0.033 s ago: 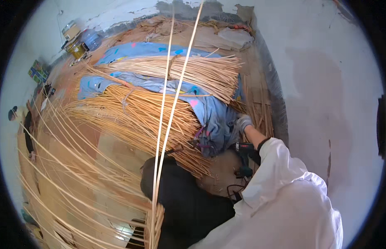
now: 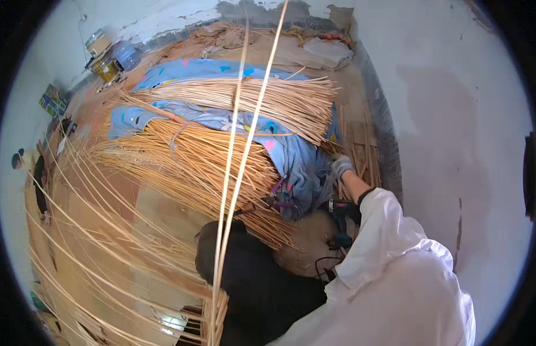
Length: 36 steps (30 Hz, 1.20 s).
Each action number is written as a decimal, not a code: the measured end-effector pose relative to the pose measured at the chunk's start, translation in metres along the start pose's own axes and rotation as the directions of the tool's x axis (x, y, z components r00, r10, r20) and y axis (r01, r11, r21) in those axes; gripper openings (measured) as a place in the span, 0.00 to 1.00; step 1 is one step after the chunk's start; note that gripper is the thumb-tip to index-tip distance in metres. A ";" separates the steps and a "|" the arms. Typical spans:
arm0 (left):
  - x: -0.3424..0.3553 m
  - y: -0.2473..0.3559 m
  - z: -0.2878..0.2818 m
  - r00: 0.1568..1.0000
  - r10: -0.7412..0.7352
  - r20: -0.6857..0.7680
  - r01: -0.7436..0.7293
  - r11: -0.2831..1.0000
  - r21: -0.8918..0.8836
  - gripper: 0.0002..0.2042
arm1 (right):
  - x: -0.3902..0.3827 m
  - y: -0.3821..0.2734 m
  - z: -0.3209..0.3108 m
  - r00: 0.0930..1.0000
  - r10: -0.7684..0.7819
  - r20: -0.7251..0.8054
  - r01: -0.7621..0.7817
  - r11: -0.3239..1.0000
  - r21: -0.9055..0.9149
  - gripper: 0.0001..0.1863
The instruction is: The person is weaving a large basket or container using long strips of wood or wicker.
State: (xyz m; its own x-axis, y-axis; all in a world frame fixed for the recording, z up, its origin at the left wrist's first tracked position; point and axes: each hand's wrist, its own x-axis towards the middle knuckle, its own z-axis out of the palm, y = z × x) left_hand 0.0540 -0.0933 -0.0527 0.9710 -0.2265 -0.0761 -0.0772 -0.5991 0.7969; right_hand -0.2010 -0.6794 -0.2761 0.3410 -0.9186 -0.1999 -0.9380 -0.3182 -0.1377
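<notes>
Step, seemingly: reaching low with grey-gloved right hand (image 2: 341, 166), grip impossible to tell; left hand out of view. Thin brown wooden sticks (image 2: 370, 157) lying just rightward; blue patterned cloth (image 2: 307, 167) leftward. Next move: probably needing firm finger closure.

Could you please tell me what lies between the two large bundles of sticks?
In the head view, a blue patterned cloth runs between the paler rear bundle and the yellower front bundle.

Gloved right hand (image 2: 341, 166) by blue cloth (image 2: 302, 164), bundled canes (image 2: 193, 151)
</notes>
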 end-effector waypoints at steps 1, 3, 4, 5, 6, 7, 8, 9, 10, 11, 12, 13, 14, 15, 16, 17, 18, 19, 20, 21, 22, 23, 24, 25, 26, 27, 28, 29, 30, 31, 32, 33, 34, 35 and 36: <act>0.001 -0.002 0.004 1.000 -0.018 -0.020 0.019 0.999 0.030 0.17 | 0.021 -0.023 -0.009 0.988 0.027 0.155 0.004 0.980 -0.200 0.14; 0.003 -0.001 0.009 0.998 -0.038 -0.041 0.041 0.997 0.063 0.17 | 0.043 -0.047 -0.037 0.953 0.077 0.295 0.045 0.921 -0.387 0.16; 0.005 0.001 0.015 0.998 -0.041 -0.043 0.044 0.996 0.072 0.17 | 0.055 -0.048 -0.042 0.982 0.127 0.142 -0.120 0.991 -0.062 0.18; 0.007 0.001 0.018 0.998 -0.042 -0.046 0.046 0.996 0.079 0.17 | 0.065 -0.050 -0.045 0.974 0.227 0.014 -0.221 0.931 0.289 0.22; 0.010 0.004 0.023 0.998 -0.039 -0.042 0.042 0.996 0.084 0.17 | 0.077 -0.051 -0.042 0.973 0.230 0.015 -0.224 0.929 0.293 0.22; 0.013 0.004 0.028 0.999 -0.037 -0.036 0.040 0.995 0.088 0.17 | 0.090 -0.055 -0.038 0.951 0.310 -0.007 -0.297 0.916 0.270 0.20; 0.015 0.005 0.033 0.999 -0.033 -0.033 0.036 0.995 0.091 0.17 | 0.099 -0.057 -0.034 0.921 0.388 -0.032 -0.369 0.896 0.247 0.19; 0.017 0.006 0.036 0.999 -0.034 -0.035 0.037 0.995 0.097 0.17 | 0.104 -0.059 -0.028 0.921 0.341 -0.188 -0.293 0.924 0.245 0.15; 0.018 0.007 0.038 0.999 -0.035 -0.033 0.039 0.994 0.103 0.17 | 0.110 -0.059 -0.026 0.921 0.344 -0.185 -0.295 0.923 0.246 0.15; 0.022 0.006 0.042 0.999 -0.029 -0.029 0.032 0.994 0.104 0.18 | 0.118 -0.058 -0.026 0.864 0.469 -0.184 -0.371 0.839 0.398 0.14; 0.021 0.007 0.042 0.999 -0.034 -0.037 0.038 0.993 0.111 0.18 | 0.117 -0.066 -0.027 0.801 0.579 -0.151 -0.426 0.729 0.536 0.13; 0.021 0.006 0.040 0.998 -0.036 -0.054 0.043 0.991 0.123 0.18 | 0.111 -0.090 -0.041 0.786 0.615 -0.069 -0.521 0.717 0.463 0.13; 0.023 0.008 0.042 0.998 -0.033 -0.051 0.039 0.992 0.123 0.18 | 0.109 -0.091 -0.049 0.781 0.620 -0.072 -0.524 0.715 0.463 0.13; 0.023 0.009 0.045 0.999 -0.025 -0.047 0.031 0.992 0.120 0.18 | 0.109 -0.090 -0.055 0.773 0.626 -0.100 -0.493 0.693 0.527 0.12; 0.024 0.008 0.045 0.998 -0.026 -0.051 0.031 0.992 0.120 0.18 | 0.106 -0.095 -0.060 0.769 0.628 -0.122 -0.456 0.671 0.584 0.12; 0.025 0.007 0.045 0.998 -0.023 -0.051 0.029 0.992 0.126 0.18 | 0.102 -0.101 -0.066 0.771 0.625 -0.120 -0.456 0.673 0.582 0.12; 0.025 0.006 0.045 0.998 -0.021 -0.053 0.028 0.991 0.127 0.18 | 0.093 -0.108 -0.078 0.780 0.527 -0.338 -0.320 0.799 0.509 0.12; 0.024 0.006 0.045 0.998 -0.021 -0.056 0.028 0.991 0.131 0.18 | 0.088 -0.113 -0.084 0.750 0.391 -0.533 -0.187 0.899 0.397 0.13; 0.024 0.005 0.044 0.998 -0.019 -0.064 0.027 0.990 0.136 0.18 | 0.095 -0.114 -0.080 0.754 0.387 -0.530 -0.183 0.900 0.397 0.13; 0.024 0.007 0.046 0.998 -0.008 -0.059 0.016 0.991 0.132 0.19 | 0.108 -0.106 -0.084 0.708 0.502 -0.498 -0.158 0.799 0.580 0.13; 0.023 0.007 0.047 0.999 -0.005 -0.053 0.012 0.991 0.130 0.19 | 0.123 -0.097 -0.085 0.668 0.601 -0.438 -0.116 0.666 0.737 0.13; 0.025 0.007 0.048 0.999 0.001 -0.052 0.005 0.992 0.128 0.19 | 0.137 -0.086 -0.087 0.666 0.600 -0.443 -0.111 0.667 0.736 0.13; 0.024 0.005 0.048 0.998 0.004 -0.055 0.004 0.991 0.132 0.19 | 0.146 -0.080 -0.094 0.806 0.446 -0.390 -0.193 0.820 0.539 0.13; 0.023 0.005 0.047 0.998 0.009 -0.062 0.000 0.991 0.132 0.19 | 0.152 -0.077 -0.097 0.912 0.301 -0.278 -0.215 0.929 0.301 0.13; 0.022 0.004 0.047 0.998 0.011 -0.064 -0.001 0.990 0.140 0.19 | 0.151 -0.078 -0.093 0.913 0.297 -0.281 -0.209 0.930 0.302 0.13; 0.020 0.005 0.046 0.997 0.006 -0.071 0.005 0.988 0.151 0.19 | 0.138 -0.086 -0.091 0.949 0.221 -0.225 -0.189 0.970 0.153 0.12; 0.019 0.004 0.044 0.997 0.009 -0.081 0.005 0.987 0.163 0.19 | 0.128 -0.094 -0.093 0.976 0.152 -0.158 -0.153 0.988 0.003 0.12; 0.018 0.004 0.042 0.996 0.007 -0.091 0.010 0.984 0.178 0.19 | 0.132 -0.093 -0.078 0.977 0.146 -0.154 -0.147 0.989 0.002 0.12; 0.019 0.007 0.046 0.997 0.020 -0.078 -0.006 0.985 0.175 0.20 | 0.141 -0.070 -0.067 0.964 0.128 -0.232 -0.132 0.991 0.000 0.12; 0.018 0.006 0.044 0.997 0.021 -0.075 -0.007 0.983 0.185 0.20 | 0.139 -0.064 -0.059 0.952 0.099 -0.289 -0.103 0.995 -0.001 0.11; 0.018 0.007 0.045 0.997 0.029 -0.075 -0.013 0.980 0.197 0.20 | 0.142 -0.055 -0.055 0.953 0.103 -0.286 -0.110 0.994 -0.005 0.11; 0.016 0.006 0.040 0.995 0.026 -0.092 -0.005 0.976 0.218 0.20 | 0.137 -0.063 -0.049 0.950 0.228 -0.213 -0.219 0.974 0.064 0.11; 0.015 0.007 0.038 0.994 0.025 -0.106 0.001 0.971 0.240 0.20 | 0.133 -0.070 -0.048 0.928 0.347 -0.135 -0.331 0.935 0.123 0.11; 0.012 0.007 0.033 0.993 0.017 -0.119 0.015 0.966 0.258 0.20 | 0.119 -0.075 -0.040 0.840 0.475 -0.262 -0.317 0.822 0.473 0.10; 0.011 0.008 0.032 0.993 0.018 -0.115 0.013 0.966 0.259 0.20 | 0.122 -0.064 -0.035 0.836 0.479 -0.268 -0.320 0.822 0.471 0.10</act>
State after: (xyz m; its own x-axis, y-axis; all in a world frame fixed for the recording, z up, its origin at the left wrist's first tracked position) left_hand 0.0569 -0.1252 -0.0669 0.9891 -0.1472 0.0079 -0.1211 -0.7805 0.6133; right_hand -0.1014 -0.7796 -0.2573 -0.1813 -0.9831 0.0270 -0.8507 0.1430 -0.5059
